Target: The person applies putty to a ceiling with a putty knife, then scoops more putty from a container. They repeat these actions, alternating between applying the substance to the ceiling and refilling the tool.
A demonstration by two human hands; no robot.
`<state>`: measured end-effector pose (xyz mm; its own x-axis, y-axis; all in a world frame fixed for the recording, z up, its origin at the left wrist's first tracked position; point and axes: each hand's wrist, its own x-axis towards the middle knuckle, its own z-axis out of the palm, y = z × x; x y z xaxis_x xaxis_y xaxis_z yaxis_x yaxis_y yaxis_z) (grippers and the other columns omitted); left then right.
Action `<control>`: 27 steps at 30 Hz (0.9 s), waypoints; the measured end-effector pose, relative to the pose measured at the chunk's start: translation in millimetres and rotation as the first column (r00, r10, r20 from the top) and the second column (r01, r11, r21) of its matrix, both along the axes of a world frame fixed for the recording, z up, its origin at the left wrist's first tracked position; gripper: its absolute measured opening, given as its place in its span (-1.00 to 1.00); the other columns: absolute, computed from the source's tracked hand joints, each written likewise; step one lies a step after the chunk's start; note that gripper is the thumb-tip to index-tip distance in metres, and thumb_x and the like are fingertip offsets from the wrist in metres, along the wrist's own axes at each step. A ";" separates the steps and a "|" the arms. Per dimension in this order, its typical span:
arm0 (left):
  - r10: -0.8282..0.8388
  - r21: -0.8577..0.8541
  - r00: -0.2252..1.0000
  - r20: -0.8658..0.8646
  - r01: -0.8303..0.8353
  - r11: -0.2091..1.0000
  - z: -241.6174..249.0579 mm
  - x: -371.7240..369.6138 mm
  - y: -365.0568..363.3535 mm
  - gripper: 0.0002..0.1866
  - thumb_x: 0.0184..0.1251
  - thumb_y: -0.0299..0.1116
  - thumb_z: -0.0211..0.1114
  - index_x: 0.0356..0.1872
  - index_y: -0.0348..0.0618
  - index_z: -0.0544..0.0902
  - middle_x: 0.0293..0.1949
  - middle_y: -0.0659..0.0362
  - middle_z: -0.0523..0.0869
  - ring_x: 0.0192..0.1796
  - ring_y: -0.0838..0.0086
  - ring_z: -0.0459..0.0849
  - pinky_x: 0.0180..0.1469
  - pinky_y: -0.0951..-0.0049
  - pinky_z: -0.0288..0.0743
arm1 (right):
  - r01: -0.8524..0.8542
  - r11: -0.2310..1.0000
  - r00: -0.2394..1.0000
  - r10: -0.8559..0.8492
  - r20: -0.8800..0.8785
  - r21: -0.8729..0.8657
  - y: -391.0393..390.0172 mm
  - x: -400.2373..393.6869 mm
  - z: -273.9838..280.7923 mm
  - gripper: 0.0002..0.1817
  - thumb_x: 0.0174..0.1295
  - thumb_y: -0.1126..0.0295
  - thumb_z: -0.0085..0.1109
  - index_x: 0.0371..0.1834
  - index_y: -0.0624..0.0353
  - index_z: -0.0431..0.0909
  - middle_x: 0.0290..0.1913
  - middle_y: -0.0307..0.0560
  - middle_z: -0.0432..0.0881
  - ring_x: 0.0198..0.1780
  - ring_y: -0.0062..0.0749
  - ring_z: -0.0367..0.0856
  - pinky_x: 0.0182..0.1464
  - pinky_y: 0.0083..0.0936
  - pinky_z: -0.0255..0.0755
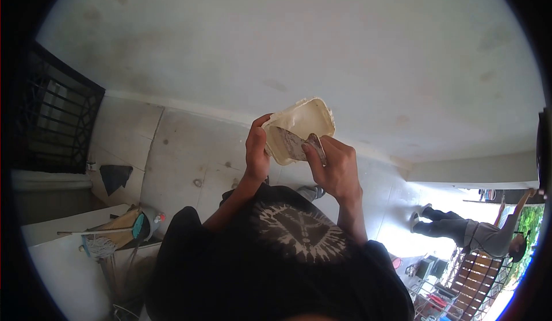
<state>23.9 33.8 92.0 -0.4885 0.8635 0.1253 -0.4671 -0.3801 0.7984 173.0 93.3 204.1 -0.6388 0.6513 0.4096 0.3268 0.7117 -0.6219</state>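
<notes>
A cream-coloured plastic tub (pixel 315 118) is tilted in front of my chest, its inside facing me and its rim crusted with pale paste. Wrapped around its left side is my left hand (pixel 257 148), closed on the edge. My right hand (pixel 339 168) grips a putty knife (pixel 289 142) with a smeared, greyish blade. That blade lies inside the lower part of the tub. The handle is mostly hidden by my right fingers.
A pale wall (pixel 345 45) with patchy grey marks rises ahead. Left are a dark metal grille (pixel 60 114), a dark cloth (pixel 115 177) and a mop head (pixel 100 246). Another person (pixel 489 237) stands at the right near a wooden slatted panel (pixel 474 278).
</notes>
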 end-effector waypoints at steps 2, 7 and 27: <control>-0.009 -0.003 1.000 -0.017 0.009 1.000 -1.5 0.0 0.9 -0.44 0.58 0.01 -0.19 0.25 -0.32 0.34 0.10 0.06 0.54 0.15 0.45 0.52 0.22 0.38 0.36 | 0.006 0.999 1.000 -0.005 0.012 -0.038 1.6 -1.1 0.8 -0.85 0.20 0.49 0.22 -0.48 0.32 0.54 -0.60 0.00 0.52 -0.63 -0.10 0.50 -0.58 -0.31 0.33; -0.054 -0.004 0.998 -0.046 0.053 0.999 -0.5 -2.4 0.7 -0.45 0.58 -0.01 -0.19 0.25 -0.32 0.34 0.09 0.05 0.54 0.14 0.44 0.52 0.22 0.39 0.36 | -0.025 0.994 0.999 0.027 0.023 -0.106 9.0 -1.6 -2.0 -0.81 0.25 0.48 0.18 -0.48 0.37 0.52 -0.59 0.04 0.52 -0.61 -0.08 0.49 -0.53 -0.30 0.33; -0.061 0.001 0.998 -0.034 0.061 0.998 -1.2 5.1 3.1 -0.44 0.57 -0.01 -0.16 0.26 -0.34 0.32 0.11 0.02 0.53 0.16 0.41 0.51 0.24 0.37 0.34 | -0.014 0.989 1.000 0.011 -0.022 -0.147 17.7 13.6 -11.8 -0.77 0.26 0.42 0.19 -0.49 0.33 0.48 -0.60 0.11 0.47 -0.56 0.08 0.47 -0.49 -0.22 0.32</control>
<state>28.9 36.9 90.8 -0.4306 0.8912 0.1428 -0.4619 -0.3535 0.8134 186.7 110.9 192.2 -0.6395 0.6974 0.3237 0.3041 0.6162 -0.7265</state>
